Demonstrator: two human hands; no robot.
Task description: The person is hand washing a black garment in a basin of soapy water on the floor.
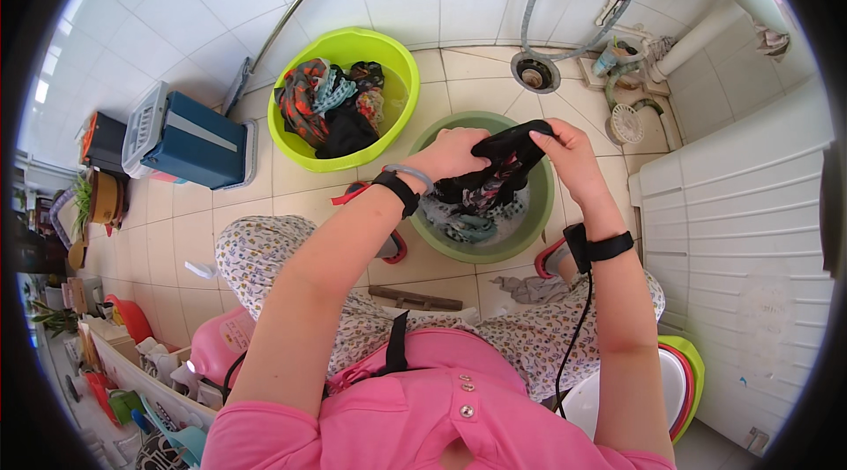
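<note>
Both my hands grip a black garment stretched over a round green basin. My left hand is closed on its left side, and my right hand pinches its upper right edge. The garment's lower part, with a reddish pattern, hangs toward the basin. Inside, soapy water surrounds wet dark and grey-blue cloth. To the left, a larger lime-green basin holds a heap of clothes, some patterned, some black.
A floor drain with a grey hose lies beyond the basin. A blue bin and a mop stand at left. A white ribbed appliance is on the right. Stacked basins, a grey rag and a wooden board lie nearby.
</note>
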